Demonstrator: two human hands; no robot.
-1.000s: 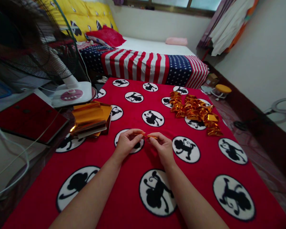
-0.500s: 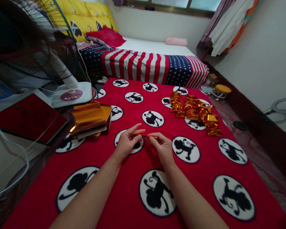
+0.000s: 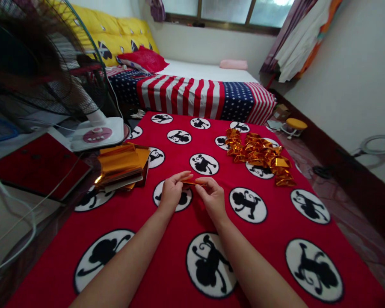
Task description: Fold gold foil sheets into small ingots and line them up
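Both hands meet over the red monkey-print blanket (image 3: pixel 276 265) on the worktop. Left hand (image 3: pixel 172 192) and right hand (image 3: pixel 211 197) pinch 1 narrow gold foil strip (image 3: pixel 194 183) between them, fingers closed narrow on each end. Strip sits level, just above the blanket.

Change since 1 s ago: left index finger was curled on the strip, lifted straight at 0.5 s, now stays extended along it; strip looks a bit shorter between the fingers, hands closer together. Reads as another fold or crease being pressed in, mid-fold, not finished.

Stack of flat gold sheets (image 3: pixel 120 164) well left of the left fingers. Pile of folded gold pieces (image 3: pixel 259 154) beyond and right of the right fingers. Fan base (image 3: pixel 98 133) far left.
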